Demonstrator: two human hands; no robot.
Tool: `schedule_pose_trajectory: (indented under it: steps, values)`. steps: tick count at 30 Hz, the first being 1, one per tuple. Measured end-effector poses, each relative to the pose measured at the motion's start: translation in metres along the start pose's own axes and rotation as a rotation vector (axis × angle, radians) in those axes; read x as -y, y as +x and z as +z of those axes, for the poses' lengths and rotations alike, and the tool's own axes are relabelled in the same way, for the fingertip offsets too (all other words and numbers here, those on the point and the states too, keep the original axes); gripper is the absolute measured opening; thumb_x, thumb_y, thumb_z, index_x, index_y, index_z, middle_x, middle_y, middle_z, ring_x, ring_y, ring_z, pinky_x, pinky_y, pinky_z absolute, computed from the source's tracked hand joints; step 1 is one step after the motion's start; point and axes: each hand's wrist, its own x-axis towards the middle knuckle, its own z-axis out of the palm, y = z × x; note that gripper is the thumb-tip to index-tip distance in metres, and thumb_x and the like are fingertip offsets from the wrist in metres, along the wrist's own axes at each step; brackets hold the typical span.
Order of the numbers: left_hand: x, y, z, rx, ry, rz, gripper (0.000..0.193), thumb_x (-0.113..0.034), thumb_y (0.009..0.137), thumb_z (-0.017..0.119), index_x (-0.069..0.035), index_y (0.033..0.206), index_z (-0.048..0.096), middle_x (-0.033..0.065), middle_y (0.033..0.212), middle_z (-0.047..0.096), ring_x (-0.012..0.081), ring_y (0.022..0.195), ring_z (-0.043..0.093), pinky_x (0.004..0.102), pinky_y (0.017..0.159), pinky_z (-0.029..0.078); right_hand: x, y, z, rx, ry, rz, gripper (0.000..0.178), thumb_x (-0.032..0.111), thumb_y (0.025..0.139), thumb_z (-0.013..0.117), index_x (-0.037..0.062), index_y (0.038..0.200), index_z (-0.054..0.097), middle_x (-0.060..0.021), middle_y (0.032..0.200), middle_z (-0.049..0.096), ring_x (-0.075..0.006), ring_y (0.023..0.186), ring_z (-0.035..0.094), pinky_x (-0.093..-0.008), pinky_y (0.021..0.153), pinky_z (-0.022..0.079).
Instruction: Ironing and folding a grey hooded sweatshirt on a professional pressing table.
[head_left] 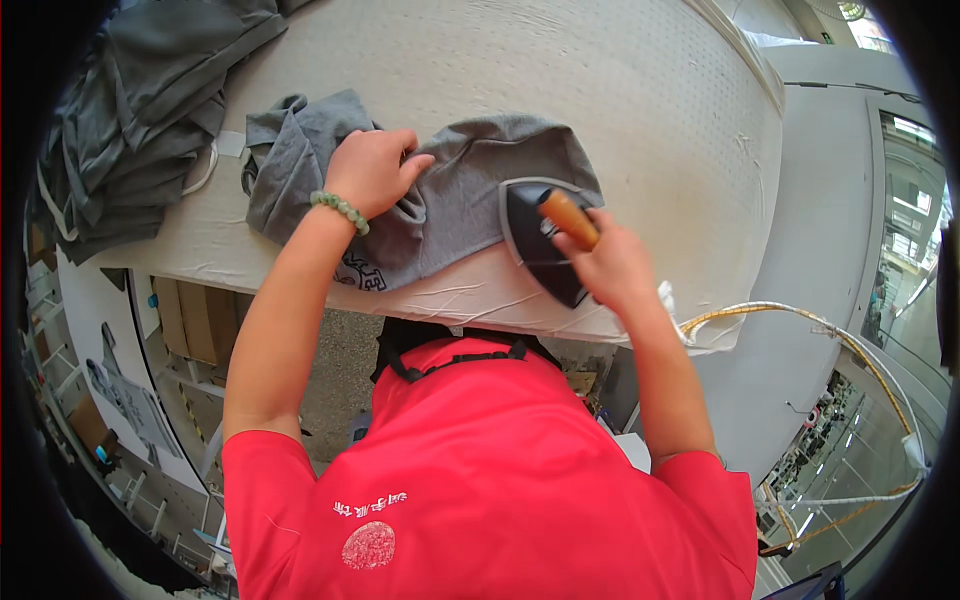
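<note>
A grey garment (462, 205) with dark print near its front edge lies on the pale covered table, bunched up at its left and flatter at its right. My left hand (378, 172), with a green bead bracelet (340, 210) at the wrist, is closed on the bunched cloth. In my right hand (615, 264) is the wooden handle (569, 218) of a dark iron (541, 250). The iron overlaps the garment's right end and reaches onto the table cover beside it. Its soleplate underside is hidden.
Grey garments (140, 110) with white cords are heaped at the table's left. The table's cover (640, 90) is wrinkled along the front edge. A white and yellow hose (790, 308) loops at the right. Cardboard boxes (200, 318) stand below on the left.
</note>
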Motion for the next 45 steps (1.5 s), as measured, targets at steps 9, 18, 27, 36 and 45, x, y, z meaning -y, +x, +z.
schedule_pose_trajectory:
  steps: [9, 18, 27, 36, 45]
  values:
    - [0.003, -0.015, 0.010, -0.083, -0.183, -0.062, 0.028, -0.034, 0.098, 0.068, -0.008, 0.090, 0.069, 0.0160, 0.082, 0.071, 0.0390, 0.078, 0.069, 0.0499, 0.066, 0.053, 0.023, 0.071, -0.022, -0.106, 0.005, 0.056, 0.043, 0.040, 0.094, 0.075, 0.0048, 0.118, 0.070, -0.0241, 0.090, 0.074, -0.0437, 0.087, 0.072, -0.0491, 0.076, 0.057]
    - [0.017, -0.007, 0.004, -0.016, -0.216, -0.066, 0.028, -0.031, 0.099, 0.069, -0.004, 0.091, 0.070, 0.0166, 0.081, 0.070, 0.0357, 0.075, 0.068, 0.0447, 0.066, 0.052, 0.089, 0.050, -0.002, 0.109, -0.150, -0.289, 0.036, 0.033, 0.095, 0.072, 0.0040, 0.116, 0.067, -0.0251, 0.091, 0.074, -0.0435, 0.088, 0.073, -0.0530, 0.077, 0.058]
    - [-0.029, -0.019, 0.018, -0.377, -0.078, 0.222, 0.020, -0.018, 0.090, 0.074, -0.009, 0.106, 0.069, 0.0098, 0.105, 0.070, 0.0321, 0.095, 0.067, 0.0440, 0.080, 0.052, -0.085, 0.011, -0.025, -0.072, -0.017, 0.174, 0.036, 0.036, 0.097, 0.072, 0.0063, 0.116, 0.070, -0.0227, 0.101, 0.075, -0.0436, 0.098, 0.070, -0.0488, 0.084, 0.055]
    - [-0.119, -0.022, 0.098, 0.124, -0.003, 0.366, 0.015, -0.015, 0.089, 0.072, -0.007, 0.101, 0.071, 0.0104, 0.094, 0.069, 0.0299, 0.087, 0.069, 0.0422, 0.075, 0.055, -0.204, -0.013, -0.024, -0.215, 0.101, 0.332, 0.035, 0.036, 0.097, 0.071, 0.0082, 0.118, 0.071, -0.0188, 0.102, 0.076, -0.0408, 0.097, 0.072, -0.0472, 0.082, 0.055]
    - [-0.125, -0.019, 0.074, 0.041, -0.287, 0.098, 0.009, -0.013, 0.091, 0.073, -0.004, 0.094, 0.071, 0.0106, 0.087, 0.069, 0.0238, 0.081, 0.070, 0.0363, 0.073, 0.056, -0.213, -0.012, -0.016, -0.231, 0.097, 0.287, 0.035, 0.035, 0.098, 0.070, 0.0104, 0.123, 0.071, -0.0191, 0.100, 0.076, -0.0414, 0.095, 0.072, -0.0480, 0.081, 0.056]
